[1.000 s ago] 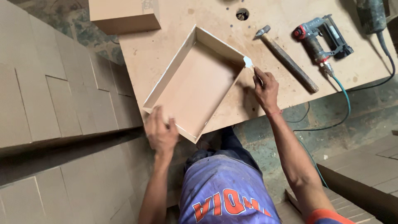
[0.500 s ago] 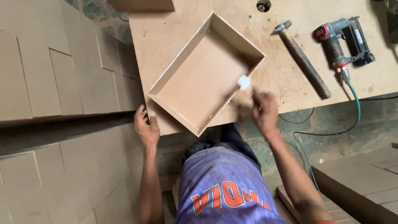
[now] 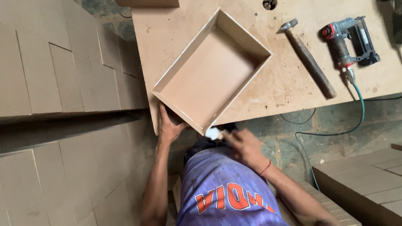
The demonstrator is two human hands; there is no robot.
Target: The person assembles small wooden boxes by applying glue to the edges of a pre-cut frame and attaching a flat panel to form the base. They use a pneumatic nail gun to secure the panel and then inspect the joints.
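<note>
A shallow open box of brown fibreboard (image 3: 209, 75) lies skewed on the workbench (image 3: 284, 92), its near corner over the bench's front edge. My left hand (image 3: 169, 125) presses against the box's near-left wall, by the bench's edge. My right hand (image 3: 245, 146), blurred, is just below the box's near corner with its fingers closed on a small white piece (image 3: 213, 133) that touches that corner. My purple shirt (image 3: 226, 192) fills the bottom of the view.
A wooden-handled hammer (image 3: 310, 60) and a grey air nailer (image 3: 347, 42) with a green hose (image 3: 360, 109) lie on the bench to the right. Stacked fibreboard panels (image 3: 63, 83) stand at the left, more boards (image 3: 364, 184) at the bottom right.
My right hand has slid with the white piece from the box's far-right side down to its near corner. My left hand has shifted right, against the box.
</note>
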